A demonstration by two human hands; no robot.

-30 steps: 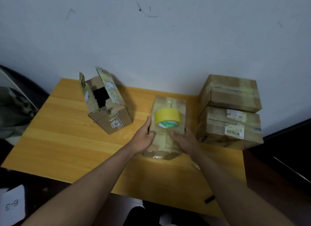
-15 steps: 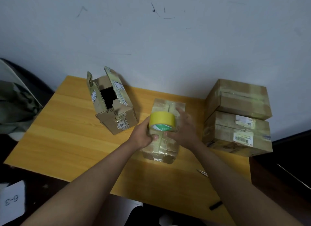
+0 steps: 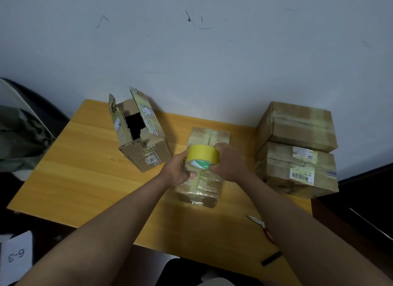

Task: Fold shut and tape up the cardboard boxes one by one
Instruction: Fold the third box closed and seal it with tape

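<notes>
A closed cardboard box (image 3: 207,187), covered in clear tape, lies in the middle of the wooden table (image 3: 85,168). A yellow tape roll (image 3: 203,156) is held just above its top. My left hand (image 3: 177,170) grips the roll's left side with the thumb underneath. My right hand (image 3: 228,164) grips its right side, fingers curled over the rim. To the left stands an open box (image 3: 140,134) with its flaps up and a dark inside.
Two taped boxes are stacked at the right, upper box (image 3: 297,126) on lower box (image 3: 297,170). Scissors (image 3: 262,226) lie by the front right edge, partly under my right forearm. A paper label (image 3: 16,253) marked 6-3 lies on the floor at left.
Both hands left the middle box's sides and took hold of the tape roll, which has been lifted slightly off the box top.
</notes>
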